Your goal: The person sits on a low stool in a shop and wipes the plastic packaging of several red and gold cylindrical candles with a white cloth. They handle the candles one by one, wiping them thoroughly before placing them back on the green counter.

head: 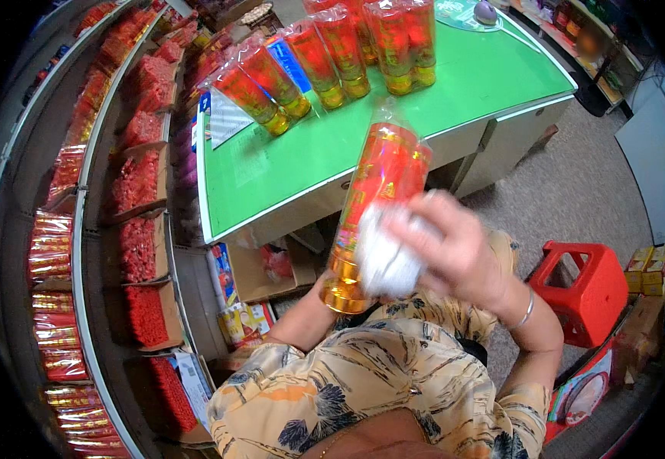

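Note:
A clear-wrapped pack of red cylinders with gold bases, candle-like and bearing gold writing, leans upward in front of my body. My left hand grips it low down by the base, its fingers mostly hidden behind the pack. A crumpled white cloth is bunched in my right hand and pressed against the lower front of the pack. That hand and the cloth are blurred. Beyond them, several similar wrapped packs stand along the far side of the green-topped desk.
Shelves of red-and-gold goods and boxes of red packets line my left. A red plastic stool stands on the floor to the right. A purple round object sits at the desk's back right. Open cardboard boxes lie below the desk.

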Available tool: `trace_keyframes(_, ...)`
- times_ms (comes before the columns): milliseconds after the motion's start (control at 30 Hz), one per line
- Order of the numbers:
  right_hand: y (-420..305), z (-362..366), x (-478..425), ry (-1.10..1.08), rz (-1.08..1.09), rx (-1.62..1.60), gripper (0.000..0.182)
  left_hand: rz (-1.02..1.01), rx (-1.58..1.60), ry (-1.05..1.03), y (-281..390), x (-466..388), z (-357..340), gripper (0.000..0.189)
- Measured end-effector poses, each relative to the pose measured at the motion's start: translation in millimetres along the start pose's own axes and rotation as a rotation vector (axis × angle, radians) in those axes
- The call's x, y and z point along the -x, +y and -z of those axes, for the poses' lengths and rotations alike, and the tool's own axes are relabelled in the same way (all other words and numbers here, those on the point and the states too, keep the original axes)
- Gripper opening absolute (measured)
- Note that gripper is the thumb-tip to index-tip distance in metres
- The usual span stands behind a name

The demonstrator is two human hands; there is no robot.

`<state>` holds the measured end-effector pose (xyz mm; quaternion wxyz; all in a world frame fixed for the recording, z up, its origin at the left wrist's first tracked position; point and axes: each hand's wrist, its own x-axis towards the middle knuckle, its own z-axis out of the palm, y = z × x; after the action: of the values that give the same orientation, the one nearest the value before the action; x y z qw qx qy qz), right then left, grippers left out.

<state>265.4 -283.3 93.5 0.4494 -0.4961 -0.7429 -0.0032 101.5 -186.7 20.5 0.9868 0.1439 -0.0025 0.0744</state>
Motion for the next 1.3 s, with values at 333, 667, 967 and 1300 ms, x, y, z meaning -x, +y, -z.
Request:
trace_keyframes(333,35.4,47.4,35.6,0.541,-0.451,-0.04,0.061,-0.3,-0.865,0.397,17.0,-1.5,-2.3,0.08)
trace_keyframes(667,-15.5,-0.8,37.9,-0.341,0.045,0.341,0.045,-0.357,-1.089,0.367,-0.6,-9.7,4.9,0.061)
trace_keyframes(967,6.5,10.3,11.7,-0.175,-0.02,0.388,0.051,-0.417,-1.19,0.367,-1.5,-1.1,2.1,0.048)
trace_keyframes(1300,18.8,25.5,0.7,-0.054,-0.153,0.449,0.065,-0.426,-1.262,0.403,1.3,1.9,-1.5,0.05)
